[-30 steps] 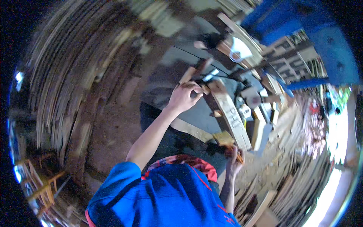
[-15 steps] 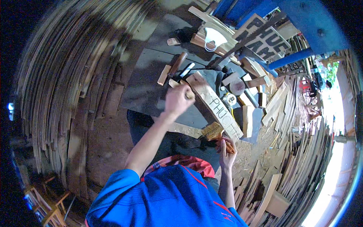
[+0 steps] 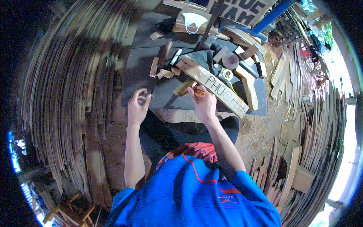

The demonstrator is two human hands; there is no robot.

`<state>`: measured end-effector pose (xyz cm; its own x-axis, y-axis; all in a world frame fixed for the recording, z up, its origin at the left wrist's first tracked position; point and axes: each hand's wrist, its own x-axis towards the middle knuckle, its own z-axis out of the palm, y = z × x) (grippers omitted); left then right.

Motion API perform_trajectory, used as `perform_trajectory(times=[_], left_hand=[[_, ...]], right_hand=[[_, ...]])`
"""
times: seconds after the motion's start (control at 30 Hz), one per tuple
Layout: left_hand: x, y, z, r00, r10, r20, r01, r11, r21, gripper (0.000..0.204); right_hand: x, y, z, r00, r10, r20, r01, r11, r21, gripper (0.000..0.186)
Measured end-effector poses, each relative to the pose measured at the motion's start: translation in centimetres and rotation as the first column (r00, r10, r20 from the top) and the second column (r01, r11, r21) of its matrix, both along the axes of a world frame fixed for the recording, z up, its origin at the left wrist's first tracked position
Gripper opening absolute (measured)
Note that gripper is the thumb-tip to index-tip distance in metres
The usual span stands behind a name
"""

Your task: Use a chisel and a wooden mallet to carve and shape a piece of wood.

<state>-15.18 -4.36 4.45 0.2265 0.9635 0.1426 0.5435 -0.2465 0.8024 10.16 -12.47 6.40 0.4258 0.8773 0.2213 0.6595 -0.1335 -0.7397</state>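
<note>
In my right hand (image 3: 206,105) is a brush (image 3: 181,89) with an orange-brown wooden handle. Its pale bristles point left, over the dark tabletop (image 3: 151,85), close to the near side of a long wooden block (image 3: 215,86) with writing on it. My left hand (image 3: 137,108) hovers by the table's near left edge. Its fingers are loosely bent and apart, with nothing between them. Beyond the hands lie small wood offcuts (image 3: 165,73), a dark brown wooden bar (image 3: 164,55) and a slim tool with a light-coloured end (image 3: 176,56).
A tape measure (image 3: 226,75), a round wooden piece (image 3: 230,60) and several blocks crowd the table's right side. A white face mask (image 3: 194,22) lies on boards at the back. Stacked planks (image 3: 68,90) stand left; more boards (image 3: 302,159) fill the right.
My right hand has carried the brush leftward from the written block's near end to its near long side. My left hand has drawn back from the offcuts toward the near left edge. The view has shifted.
</note>
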Motion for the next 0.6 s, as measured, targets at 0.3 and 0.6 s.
perform_trajectory(times=[0.3, 0.6], left_hand=[[-4.5, -3.2, -0.6, 0.986, 0.166, 0.017, -0.162, 0.979, -0.124, 0.027], [-4.3, -2.2, -1.3, 0.937, -0.347, 0.048, 0.233, 0.516, -0.825, 0.030]], right_hand=[[4.5, -10.7, -1.5, 0.980, -0.201, 0.000, 0.201, 0.979, -0.028, 0.019], [2.5, -10.7, 2.2, 0.953, -0.178, -0.246, 0.201, 0.977, 0.070, 0.016]])
